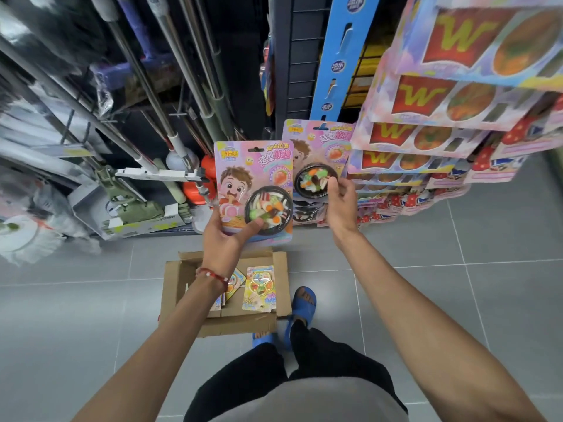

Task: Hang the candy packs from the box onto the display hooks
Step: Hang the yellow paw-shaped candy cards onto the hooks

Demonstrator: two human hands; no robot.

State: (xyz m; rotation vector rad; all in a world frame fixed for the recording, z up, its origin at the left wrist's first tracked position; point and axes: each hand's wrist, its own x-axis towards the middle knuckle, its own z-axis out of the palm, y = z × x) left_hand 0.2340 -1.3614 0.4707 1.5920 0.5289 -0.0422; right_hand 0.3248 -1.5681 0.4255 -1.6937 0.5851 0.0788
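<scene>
1. The left hand (227,239) grips a ramen candy pack (243,178) by its lower edge, thumb across the front, above the cardboard box (173,287).
2. The right hand (339,202) pinches a second pack (313,147) at the display (its hook is hidden).
3. More packs (260,287) lie in the box.

Your left hand (224,239) holds one candy pack (254,190) up above the box (170,287), which sits on the floor (76,315) before your feet. Just to its right, your right hand (339,202) holds a second pack (316,159) on the display rack (441,117). More packs (260,289) lie in the box. Mops (137,117) stand to the left.
</scene>
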